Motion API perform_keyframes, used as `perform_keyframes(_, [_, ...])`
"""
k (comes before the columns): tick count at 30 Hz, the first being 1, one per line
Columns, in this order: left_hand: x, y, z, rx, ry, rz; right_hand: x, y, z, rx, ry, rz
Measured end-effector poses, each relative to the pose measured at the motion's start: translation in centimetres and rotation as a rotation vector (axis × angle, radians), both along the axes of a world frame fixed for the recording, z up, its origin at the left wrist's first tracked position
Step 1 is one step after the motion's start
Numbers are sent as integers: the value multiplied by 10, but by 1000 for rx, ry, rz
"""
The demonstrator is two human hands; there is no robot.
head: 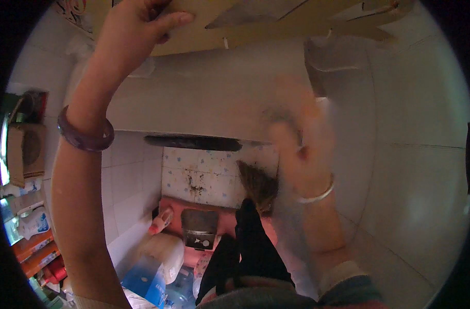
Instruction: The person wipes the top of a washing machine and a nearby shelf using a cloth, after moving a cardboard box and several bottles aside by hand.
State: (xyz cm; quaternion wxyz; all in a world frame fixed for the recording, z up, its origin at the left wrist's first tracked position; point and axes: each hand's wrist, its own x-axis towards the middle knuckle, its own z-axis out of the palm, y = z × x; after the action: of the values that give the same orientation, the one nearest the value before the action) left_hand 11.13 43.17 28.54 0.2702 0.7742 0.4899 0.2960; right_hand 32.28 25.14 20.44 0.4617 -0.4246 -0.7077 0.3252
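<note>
My left hand, with a purple bangle on its forearm, is at the top edge against a gold-coloured panel bearing dark marks. Its thumb points right and its fingers are partly cut off, so its grip is hidden. Motion blurs my right hand, held over a pale, smooth surface and its right side. A light bracelet circles that wrist. Near its fingers is a dark smear; whether it is a held thing cannot be made out.
Below are a speckled tile floor with scattered dirt, a broom head and my dark-clad legs. A pink base bears a dark square container and a red-capped bottle. A blue box and shelved bottles are left.
</note>
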Motion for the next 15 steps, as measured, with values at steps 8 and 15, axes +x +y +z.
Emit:
perform_keyframes(8, [15,-8,-22,51,45,-19,8,-44,-5,288,-167,20])
perform_keyframes(15, [40,-10,-34,254,146,-22,3,-66,-21,337,-343,214])
